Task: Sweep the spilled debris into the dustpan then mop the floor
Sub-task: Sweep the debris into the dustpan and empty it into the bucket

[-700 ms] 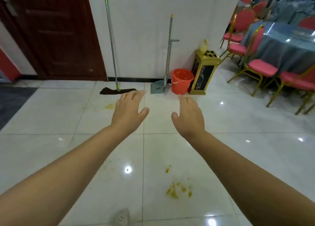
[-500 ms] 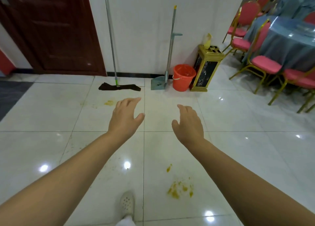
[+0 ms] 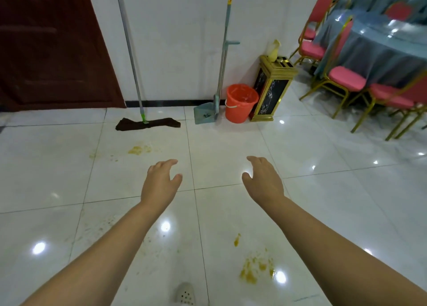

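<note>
two hands out in front, both empty. left hand (image 3: 160, 183) has its fingers (image 3: 169, 162) loosely spread and a bit curved, thumb sticking out toward the middle. right hand (image 3: 263, 181) mirrors it, fingers (image 3: 255, 159) relaxed and slightly bent, touching nothing. both hover over the white tiled floor (image 3: 323, 201), well apart from each other.

closest mess to the fingers: a yellowish smear (image 3: 138, 149) just past the left fingertips and off to their left. another patch of spilled debris (image 3: 255, 268) sits back behind the right hand, under the right forearm side, with a small blob (image 3: 236, 240) just ahead of it. a pale shoe (image 3: 184, 295) pokes in at the bottom edge, between the two forearms.

further out past the fingers, along the white wall: the mop (image 3: 147, 123) lies flat with its dark head on the floor and its pole leaning up against the wall, ahead of the left hand. the dustpan (image 3: 204, 114) stands upright roughly between the two hands' lines, long handle resting against the wall. touching or just beside it on the right is an orange bucket (image 3: 240, 103), then a black and gold bin (image 3: 271, 90).

far left is a dark brown door (image 3: 50, 47). far right, pink chairs (image 3: 346, 79) around a blue-covered counter (image 3: 381, 49).
</note>
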A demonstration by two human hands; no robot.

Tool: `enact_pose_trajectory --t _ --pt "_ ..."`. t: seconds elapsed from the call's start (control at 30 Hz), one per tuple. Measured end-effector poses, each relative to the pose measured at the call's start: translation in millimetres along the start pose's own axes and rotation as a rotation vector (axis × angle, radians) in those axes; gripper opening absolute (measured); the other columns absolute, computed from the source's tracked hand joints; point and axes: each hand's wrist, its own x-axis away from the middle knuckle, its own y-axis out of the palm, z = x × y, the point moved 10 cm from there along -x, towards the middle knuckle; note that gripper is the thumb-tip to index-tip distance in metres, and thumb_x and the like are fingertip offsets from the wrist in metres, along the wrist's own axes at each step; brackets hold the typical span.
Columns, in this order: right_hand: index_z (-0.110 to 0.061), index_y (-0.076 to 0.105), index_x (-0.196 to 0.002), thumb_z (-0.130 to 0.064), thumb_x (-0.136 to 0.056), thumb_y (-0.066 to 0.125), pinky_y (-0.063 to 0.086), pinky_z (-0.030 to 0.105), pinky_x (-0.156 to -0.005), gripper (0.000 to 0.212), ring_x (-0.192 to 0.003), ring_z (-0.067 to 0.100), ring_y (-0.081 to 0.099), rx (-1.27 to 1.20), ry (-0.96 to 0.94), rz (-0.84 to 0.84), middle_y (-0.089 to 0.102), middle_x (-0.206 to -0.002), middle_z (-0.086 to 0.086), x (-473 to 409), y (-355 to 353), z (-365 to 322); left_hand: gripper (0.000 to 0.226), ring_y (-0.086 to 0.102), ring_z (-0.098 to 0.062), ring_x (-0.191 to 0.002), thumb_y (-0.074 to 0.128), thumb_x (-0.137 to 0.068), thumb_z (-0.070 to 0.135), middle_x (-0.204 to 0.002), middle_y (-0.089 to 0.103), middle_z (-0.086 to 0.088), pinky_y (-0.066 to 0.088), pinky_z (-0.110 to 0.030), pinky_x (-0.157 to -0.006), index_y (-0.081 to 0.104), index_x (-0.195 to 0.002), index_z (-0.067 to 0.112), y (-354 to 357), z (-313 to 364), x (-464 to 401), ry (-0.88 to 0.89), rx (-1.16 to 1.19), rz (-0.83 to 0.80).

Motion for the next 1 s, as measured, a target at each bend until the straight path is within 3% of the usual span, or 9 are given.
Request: enact_pose_trajectory --t 0.2,0.57,1.0 --pt "-0.019 0.045 -0.14 -0.02 -0.092 0.048 0.043 0.033 -0.097 0.048 -0.12 0.019 0.049 0.026 0.063 0.0 0.056 -0.13 0.001 -35.4 1.6 -4.6 0.042 0.045 -0.02 -0.122 0.054 -0.091 0.023 -0.132 0.052 -0.004 0.043 -0.035 -0.093 0.051 -0.132 0.02 14.4 -11.1 -48.8 -0.016 0.072 -0.067" --pt "-0.018 0.045 -0.14 -0.019 -0.093 0.048 0.043 0.031 -0.099 0.047 -0.123 0.018 0.048 -0.042 0.058 -0.012 0.054 -0.134 0.001 -127.7 21.3 -14.7 0.037 0.046 -0.018 -0.12 0.055 -0.091 0.019 -0.131 0.05 -0.003 0.045 -0.033 -0.091 0.055 -0.128 0.018 28.8 -9.1 -131.8 -0.027 0.096 -0.078" --pt "-0.018 0.051 -0.136 -0.018 -0.093 0.049 0.044 0.029 -0.095 0.043 -0.12 0.017 0.051 -0.113 0.045 -0.069 0.057 -0.13 0.001 -371.7 34.4 24.7 0.028 0.049 -0.017 -0.112 0.054 -0.091 0.017 -0.119 0.055 -0.003 0.039 -0.027 -0.086 0.061 -0.118 0.018 78.8 63.8 -366.2 -0.044 0.082 -0.045"
